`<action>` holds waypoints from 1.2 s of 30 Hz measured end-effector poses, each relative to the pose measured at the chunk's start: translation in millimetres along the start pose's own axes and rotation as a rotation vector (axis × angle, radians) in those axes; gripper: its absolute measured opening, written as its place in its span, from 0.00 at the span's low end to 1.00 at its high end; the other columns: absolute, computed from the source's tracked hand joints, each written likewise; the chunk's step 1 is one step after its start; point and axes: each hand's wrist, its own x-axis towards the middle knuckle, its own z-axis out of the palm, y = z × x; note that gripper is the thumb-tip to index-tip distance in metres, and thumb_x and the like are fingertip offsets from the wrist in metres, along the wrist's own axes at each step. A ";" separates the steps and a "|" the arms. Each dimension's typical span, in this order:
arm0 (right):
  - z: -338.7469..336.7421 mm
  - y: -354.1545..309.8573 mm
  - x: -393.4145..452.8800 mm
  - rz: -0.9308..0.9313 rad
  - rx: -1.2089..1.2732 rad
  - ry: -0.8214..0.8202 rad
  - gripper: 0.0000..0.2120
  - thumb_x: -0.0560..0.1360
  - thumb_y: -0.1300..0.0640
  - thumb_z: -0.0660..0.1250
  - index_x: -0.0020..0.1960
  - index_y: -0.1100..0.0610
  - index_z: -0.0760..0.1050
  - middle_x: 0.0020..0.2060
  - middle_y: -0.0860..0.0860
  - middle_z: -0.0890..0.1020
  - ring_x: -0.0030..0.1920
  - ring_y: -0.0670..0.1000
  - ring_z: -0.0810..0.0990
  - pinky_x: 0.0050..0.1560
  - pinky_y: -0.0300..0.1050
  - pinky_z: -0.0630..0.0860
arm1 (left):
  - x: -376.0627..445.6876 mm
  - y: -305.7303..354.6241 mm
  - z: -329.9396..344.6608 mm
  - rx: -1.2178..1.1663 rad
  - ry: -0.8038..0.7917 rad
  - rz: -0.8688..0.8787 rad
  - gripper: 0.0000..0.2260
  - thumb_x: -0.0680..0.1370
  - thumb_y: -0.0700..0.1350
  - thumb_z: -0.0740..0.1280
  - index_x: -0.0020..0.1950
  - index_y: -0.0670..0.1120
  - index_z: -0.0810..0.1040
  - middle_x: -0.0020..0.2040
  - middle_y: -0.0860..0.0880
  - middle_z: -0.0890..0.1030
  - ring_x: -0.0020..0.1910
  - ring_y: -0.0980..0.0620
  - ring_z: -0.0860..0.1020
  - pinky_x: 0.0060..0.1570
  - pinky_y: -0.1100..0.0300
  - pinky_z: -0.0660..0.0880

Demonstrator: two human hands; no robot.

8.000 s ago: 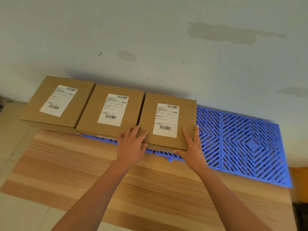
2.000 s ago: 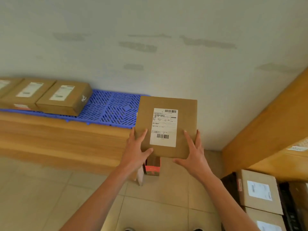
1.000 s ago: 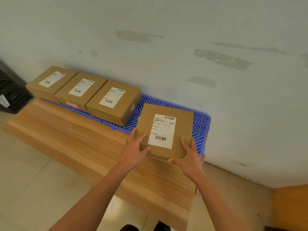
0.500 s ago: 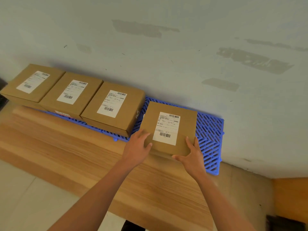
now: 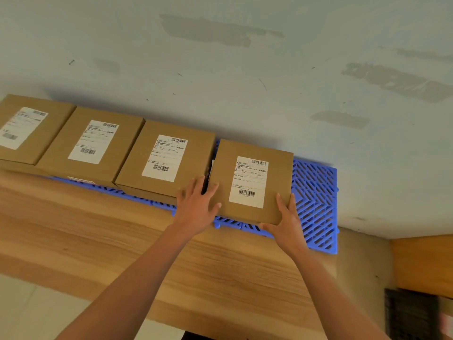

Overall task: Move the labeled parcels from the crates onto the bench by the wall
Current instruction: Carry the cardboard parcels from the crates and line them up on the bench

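The fourth parcel (image 5: 252, 181) sits between both hands: left hand (image 5: 197, 207) against its left edge, right hand (image 5: 285, 223) gripping its near right corner. It lies on the blue mat (image 5: 316, 204) on the counter (image 5: 122, 241), just beside three other parcels (image 5: 166, 158).

A parcel storeroom or dispatch area: brown cardboard parcels with barcoded white shipping labels (image 5: 164, 155) line a blue plastic lattice mat (image 5: 316, 204) on a wooden tabletop (image 5: 98, 241), against a patched, scuffed pale wall (image 5: 220, 69).
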 end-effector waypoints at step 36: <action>-172.1 174.4 -275.8 0.161 -0.019 0.522 0.18 0.80 0.57 0.66 0.70 0.55 0.75 0.68 0.51 0.77 0.68 0.53 0.73 0.65 0.45 0.69 | -127.3 344.0 22.9 0.113 -0.052 0.742 0.24 0.85 0.55 0.57 0.80 0.51 0.62 0.80 0.50 0.63 0.79 0.48 0.60 0.73 0.46 0.63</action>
